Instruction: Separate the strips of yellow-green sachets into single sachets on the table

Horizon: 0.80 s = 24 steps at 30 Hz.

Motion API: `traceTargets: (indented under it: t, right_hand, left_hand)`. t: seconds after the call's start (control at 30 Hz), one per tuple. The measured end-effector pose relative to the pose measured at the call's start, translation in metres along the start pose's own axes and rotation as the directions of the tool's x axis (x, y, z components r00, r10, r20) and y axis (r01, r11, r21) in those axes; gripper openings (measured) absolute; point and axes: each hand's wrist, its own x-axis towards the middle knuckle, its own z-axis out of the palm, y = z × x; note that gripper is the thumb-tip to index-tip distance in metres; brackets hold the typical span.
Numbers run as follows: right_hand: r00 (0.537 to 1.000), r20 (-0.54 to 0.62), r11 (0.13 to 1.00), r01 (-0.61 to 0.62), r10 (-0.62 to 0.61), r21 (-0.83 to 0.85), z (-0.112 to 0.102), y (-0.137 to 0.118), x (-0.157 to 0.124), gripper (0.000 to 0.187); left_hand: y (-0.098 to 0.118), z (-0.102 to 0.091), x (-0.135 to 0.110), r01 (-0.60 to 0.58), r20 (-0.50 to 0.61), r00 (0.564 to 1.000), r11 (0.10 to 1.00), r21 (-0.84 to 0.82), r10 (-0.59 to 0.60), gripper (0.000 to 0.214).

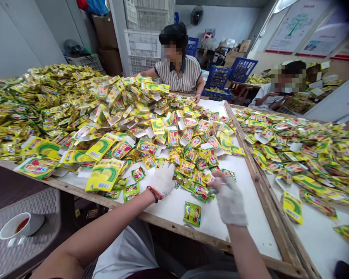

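My left hand (163, 180), in a white fingerless-tip glove, rests on the near side of the loose small candy packets (187, 168). Its fingers point away from me and its thumb is apart from them; nothing shows in its grasp. Right of the packets is my right hand (229, 198), in a similar glove and blurred by motion, with bent fingers near the packets' edge. Whether it holds anything cannot be made out. A lone green packet (192, 213) lies between my hands on the white tabletop (168, 205). Flat yellow-green boxes (104, 174) are heaped beyond and left of my left hand.
A large pile of yellow packets (46, 100) covers the far left. A wooden divider (261, 186) separates a second table section with more packets and boxes at right. A person in a striped shirt (182, 75) sits opposite. A cup (23, 226) stands on a grey stool at lower left.
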Motion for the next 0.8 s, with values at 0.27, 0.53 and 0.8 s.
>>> traceTargets:
  t: [0.27,0.53,0.8]
  right_hand:
    - [0.975,0.179,0.766,0.214,-0.13,-0.607,0.08,0.023,0.043,0.032]
    - [0.899,0.437,0.911,0.153,0.033,-0.382,0.045,0.0,0.001,0.024]
    - [0.935,0.354,0.94,0.145,-0.029,-0.308,0.057,0.01,-0.037,0.033]
  left_hand:
    - [-0.028,-0.001,-0.019,0.063,0.016,0.998,0.791,-0.608,-0.068,0.013]
    - [-0.03,-0.014,-0.041,0.195,0.131,0.98,0.587,-0.786,-0.149,0.019]
    - [-0.005,-0.013,-0.061,0.126,0.142,0.988,0.23,-0.965,0.055,0.036]
